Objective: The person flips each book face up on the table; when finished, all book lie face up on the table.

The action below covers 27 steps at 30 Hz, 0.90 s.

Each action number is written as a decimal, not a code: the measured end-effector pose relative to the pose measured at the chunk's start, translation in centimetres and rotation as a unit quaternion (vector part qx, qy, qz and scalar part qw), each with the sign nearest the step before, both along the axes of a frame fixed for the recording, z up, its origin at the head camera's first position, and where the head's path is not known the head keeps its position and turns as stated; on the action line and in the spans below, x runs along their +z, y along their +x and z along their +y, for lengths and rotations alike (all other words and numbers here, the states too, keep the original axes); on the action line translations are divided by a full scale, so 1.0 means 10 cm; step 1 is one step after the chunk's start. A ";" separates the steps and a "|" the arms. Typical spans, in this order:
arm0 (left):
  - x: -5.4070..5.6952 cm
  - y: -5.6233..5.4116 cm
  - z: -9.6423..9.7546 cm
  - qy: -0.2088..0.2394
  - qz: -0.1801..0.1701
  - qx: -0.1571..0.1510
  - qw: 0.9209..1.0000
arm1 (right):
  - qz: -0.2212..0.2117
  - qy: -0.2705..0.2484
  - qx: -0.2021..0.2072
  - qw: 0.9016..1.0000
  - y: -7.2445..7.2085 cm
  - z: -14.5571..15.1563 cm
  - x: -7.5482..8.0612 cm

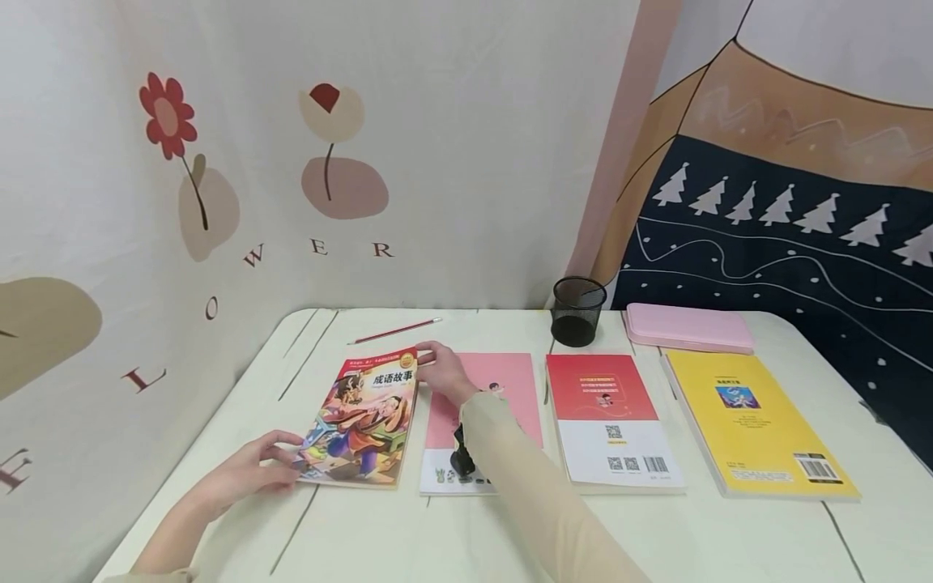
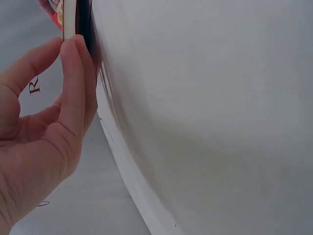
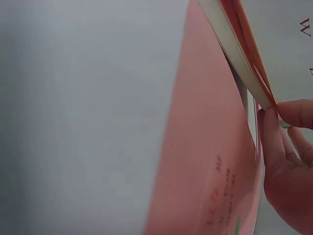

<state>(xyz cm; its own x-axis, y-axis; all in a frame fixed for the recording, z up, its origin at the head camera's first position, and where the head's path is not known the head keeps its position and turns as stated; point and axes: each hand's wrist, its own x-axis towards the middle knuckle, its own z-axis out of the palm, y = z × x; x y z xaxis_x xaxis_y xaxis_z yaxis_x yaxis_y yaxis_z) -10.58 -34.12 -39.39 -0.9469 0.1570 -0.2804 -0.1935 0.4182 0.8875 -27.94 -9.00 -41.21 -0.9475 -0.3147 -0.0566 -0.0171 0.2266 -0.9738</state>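
Note:
A picture book [image 1: 364, 417] with a red strip on top and a colourful painted cover lies at a slant on the left of the table. My left hand [image 1: 244, 470] pinches its lower left corner; in the left wrist view, thumb and fingers meet over the page edge [image 2: 70, 22]. At the opposite, upper right corner, my right hand [image 1: 443, 372] holds the book too. The right wrist view shows thumb and fingertips on either side of the corner. Beneath my right forearm is a pink and white book [image 1: 521, 380], partly hidden by the sleeve.
A red and white book [image 1: 605, 441] and a yellow book [image 1: 758, 437] lie in a row to the right. Behind them are a black mesh pen cup [image 1: 576, 328] and a pink pencil case [image 1: 688, 326]. A red pencil [image 1: 394, 331] lies beyond the picture book.

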 end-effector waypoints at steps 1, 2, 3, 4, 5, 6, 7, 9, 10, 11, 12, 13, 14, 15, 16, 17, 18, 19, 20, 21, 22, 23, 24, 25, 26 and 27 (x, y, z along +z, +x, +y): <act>0.00 0.00 -0.01 0.000 0.004 -0.003 1.000 | 0.000 0.000 0.001 1.000 0.00 0.00 0.00; 0.00 0.00 -0.01 -0.002 0.006 -0.005 1.000 | -0.002 0.002 0.002 1.000 0.00 0.00 0.00; 0.00 0.00 -0.02 -0.003 0.009 -0.007 1.000 | -0.004 0.002 0.004 1.000 0.00 0.00 0.00; 0.00 0.00 -0.02 -0.004 0.011 -0.008 1.000 | -0.005 0.003 0.007 1.000 0.00 0.01 0.00; 0.00 0.00 -0.03 -0.007 0.013 -0.007 1.000 | -0.005 0.003 0.011 1.000 0.00 0.01 0.00; 0.00 0.00 -0.03 -0.008 0.014 -0.006 1.000 | -0.006 0.005 0.014 1.000 0.00 0.01 0.00; 0.00 0.00 -0.04 -0.010 0.015 -0.005 1.000 | -0.006 0.005 0.018 1.000 0.00 0.01 0.00; -0.01 0.00 -0.04 -0.014 0.017 -0.001 1.000 | -0.009 0.009 0.024 1.000 0.00 0.00 0.00; -0.01 0.00 -0.05 -0.017 0.016 0.001 1.000 | -0.011 0.013 0.026 1.000 -0.01 0.00 0.00; -0.01 0.00 -0.05 -0.018 0.017 0.004 1.000 | -0.012 0.016 0.028 0.999 -0.01 -0.01 0.00; -0.02 0.00 -0.05 -0.018 0.016 0.006 1.000 | -0.015 0.020 0.031 0.999 -0.01 -0.02 0.00; -0.02 0.00 -0.06 -0.017 0.016 0.009 1.000 | -0.019 0.023 0.034 0.999 -0.01 -0.02 0.00; -0.02 0.00 -0.06 -0.016 0.014 0.011 1.000 | -0.024 0.026 0.036 0.999 -0.01 -0.03 0.00; -0.02 0.00 -0.06 -0.015 0.012 0.013 1.000 | -0.028 0.031 0.037 0.998 -0.01 -0.03 0.00; -0.02 0.00 -0.07 -0.015 0.010 0.015 1.000 | -0.031 0.035 0.039 0.998 -0.01 -0.03 0.01; -0.02 0.00 -0.07 -0.016 0.010 0.015 1.000 | -0.034 0.036 0.041 0.998 -0.01 -0.03 0.01; -0.02 0.00 -0.07 -0.017 0.009 0.016 1.000 | -0.037 0.039 0.043 0.998 -0.01 -0.03 0.01; -0.02 0.00 -0.07 -0.017 0.007 0.016 1.000 | -0.039 0.040 0.045 0.997 -0.01 -0.02 0.02; -0.02 0.00 -0.07 -0.017 0.006 0.016 1.000 | -0.040 0.042 0.047 0.997 -0.02 -0.01 0.03; -0.02 0.00 -0.07 -0.019 0.005 0.017 1.000 | -0.040 0.043 0.050 0.997 -0.02 0.00 0.03; -0.02 -0.01 -0.07 -0.021 0.003 0.018 1.000 | -0.038 0.044 0.053 0.997 -0.03 0.01 0.04; -0.02 -0.01 -0.07 -0.022 0.002 0.020 1.000 | -0.038 0.044 0.056 0.997 -0.03 0.03 0.05; -0.02 -0.01 -0.06 -0.026 -0.002 0.023 0.999 | -0.036 0.045 0.060 0.997 -0.04 0.05 0.05; -0.02 -0.01 -0.06 -0.030 -0.004 0.027 0.999 | -0.033 0.045 0.065 0.996 -0.05 0.07 0.07; -0.01 -0.01 -0.05 -0.037 -0.007 0.032 0.999 | -0.028 0.046 0.071 0.996 -0.06 0.10 0.08; -0.01 -0.01 -0.05 -0.048 -0.009 0.036 0.998 | -0.023 0.047 0.077 0.996 -0.07 0.13 0.11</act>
